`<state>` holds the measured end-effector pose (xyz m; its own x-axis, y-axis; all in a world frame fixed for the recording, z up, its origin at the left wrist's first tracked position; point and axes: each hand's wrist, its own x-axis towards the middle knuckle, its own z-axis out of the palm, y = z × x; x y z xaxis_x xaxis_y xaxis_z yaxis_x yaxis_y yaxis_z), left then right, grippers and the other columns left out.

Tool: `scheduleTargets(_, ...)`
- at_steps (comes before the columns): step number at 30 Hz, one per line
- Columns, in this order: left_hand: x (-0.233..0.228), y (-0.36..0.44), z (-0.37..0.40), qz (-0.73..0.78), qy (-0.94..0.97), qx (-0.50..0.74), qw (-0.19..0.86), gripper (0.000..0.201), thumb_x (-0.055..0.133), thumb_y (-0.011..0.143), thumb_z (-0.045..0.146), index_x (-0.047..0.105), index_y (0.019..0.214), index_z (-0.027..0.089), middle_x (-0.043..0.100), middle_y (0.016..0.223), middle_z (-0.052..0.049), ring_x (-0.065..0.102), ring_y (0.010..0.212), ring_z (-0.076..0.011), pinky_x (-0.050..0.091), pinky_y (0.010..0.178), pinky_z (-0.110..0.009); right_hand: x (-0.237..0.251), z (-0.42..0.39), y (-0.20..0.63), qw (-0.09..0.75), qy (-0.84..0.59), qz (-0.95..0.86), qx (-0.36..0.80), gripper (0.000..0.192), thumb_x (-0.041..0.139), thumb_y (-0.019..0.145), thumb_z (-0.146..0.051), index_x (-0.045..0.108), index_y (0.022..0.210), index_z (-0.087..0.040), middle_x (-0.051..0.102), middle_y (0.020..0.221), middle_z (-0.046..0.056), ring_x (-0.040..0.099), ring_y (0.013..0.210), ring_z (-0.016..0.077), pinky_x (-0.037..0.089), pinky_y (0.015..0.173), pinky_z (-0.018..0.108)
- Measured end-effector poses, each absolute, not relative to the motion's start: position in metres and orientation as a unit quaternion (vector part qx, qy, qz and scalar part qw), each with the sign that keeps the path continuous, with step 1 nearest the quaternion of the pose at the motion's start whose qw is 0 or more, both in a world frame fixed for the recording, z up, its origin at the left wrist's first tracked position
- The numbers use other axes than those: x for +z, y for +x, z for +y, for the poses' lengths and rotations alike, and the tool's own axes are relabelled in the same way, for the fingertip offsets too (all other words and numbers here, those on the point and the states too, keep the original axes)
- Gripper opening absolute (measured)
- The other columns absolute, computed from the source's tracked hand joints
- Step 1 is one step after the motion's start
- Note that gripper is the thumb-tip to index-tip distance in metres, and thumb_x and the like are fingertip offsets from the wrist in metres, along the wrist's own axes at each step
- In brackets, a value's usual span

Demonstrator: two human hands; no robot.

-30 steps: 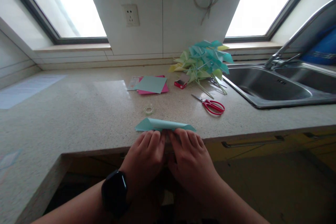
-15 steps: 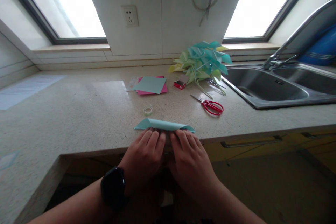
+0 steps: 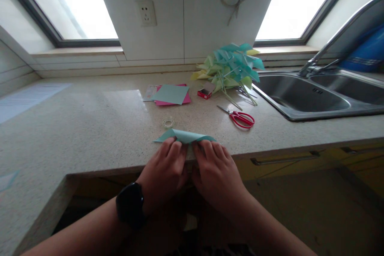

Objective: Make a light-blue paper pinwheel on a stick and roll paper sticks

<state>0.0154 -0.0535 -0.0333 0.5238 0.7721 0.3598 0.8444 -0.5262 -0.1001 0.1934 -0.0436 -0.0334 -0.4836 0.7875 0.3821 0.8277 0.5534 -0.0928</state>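
A sheet of light blue paper (image 3: 189, 136) lies at the front edge of the counter, curled over into a roll with pointed ends. On its left part my left hand (image 3: 165, 166) has its fingers bent and closed on the near edge. My right hand (image 3: 214, 168) grips the right part the same way, its fingertips tucked partly out of sight under the curl. Just beyond the paper rests a small tape roll (image 3: 168, 123). Red-handled scissors (image 3: 240, 118) lie to the right, blades pointing left.
Pink and pale blue paper squares (image 3: 172, 94) are stacked farther back, beside a small red box (image 3: 205, 91). Several paper pinwheels (image 3: 234, 66) are piled by the wall, left of the steel sink (image 3: 309, 96). A printed sheet (image 3: 28, 98) lies at far left.
The paper's curl has become tighter and narrower in the middle. My left fingers have shifted up onto the roll, and the whole view has tilted slightly.
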Motion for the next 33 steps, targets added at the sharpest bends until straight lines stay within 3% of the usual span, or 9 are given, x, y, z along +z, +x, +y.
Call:
scheduleTargets(6, -0.026, 0.018, -0.051, -0.477, -0.862, -0.136, 0.109, 0.043, 0.06, 0.084, 0.018, 0.06, 0.124, 0.002, 0.06, 0.116, -0.019, 0.057, 0.106, -0.0325, 0.056, 0.095, -0.049, -0.034, -0.04, 0.193, 0.199, -0.464, -0.861, -0.062, 0.035, 0.064, 0.083, -0.023, 0.065, 0.117, -0.012, 0.061, 0.105, 0.011, 0.052, 0.101, 0.0307, 0.045, 0.096, 0.048)
scheduleTargets(14, -0.019, 0.02, -0.048, -0.478, -0.865, -0.123, 0.092, 0.027, 0.059, 0.086, 0.02, 0.065, 0.108, 0.007, 0.063, 0.099, -0.014, 0.059, 0.093, -0.0307, 0.058, 0.086, -0.048, -0.038, -0.042, 0.192, 0.222, -0.466, -0.854, -0.068, 0.043, 0.058, 0.085, -0.018, 0.059, 0.128, -0.009, 0.063, 0.117, 0.014, 0.054, 0.112, 0.0325, 0.044, 0.104, 0.049)
scheduleTargets(22, -0.033, 0.021, -0.048, -0.474, -0.863, -0.134, 0.116, 0.045, 0.058, 0.089, 0.025, 0.059, 0.127, 0.001, 0.064, 0.122, -0.021, 0.055, 0.118, -0.0355, 0.045, 0.109, -0.052, -0.042, -0.041, 0.196, 0.234, -0.456, -0.856, -0.068, 0.05, 0.059, 0.084, -0.017, 0.058, 0.133, -0.006, 0.059, 0.133, 0.017, 0.052, 0.124, 0.0338, 0.042, 0.113, 0.049)
scheduleTargets(33, -0.036, 0.016, -0.041, -0.467, -0.87, -0.118, 0.107, 0.06, 0.059, 0.083, 0.029, 0.053, 0.134, -0.002, 0.062, 0.129, -0.025, 0.056, 0.12, -0.038, 0.043, 0.112, -0.053, -0.033, -0.036, 0.194, 0.209, -0.467, -0.858, -0.051, 0.05, 0.062, 0.084, -0.023, 0.06, 0.131, -0.008, 0.063, 0.121, 0.015, 0.054, 0.113, 0.0334, 0.045, 0.105, 0.049)
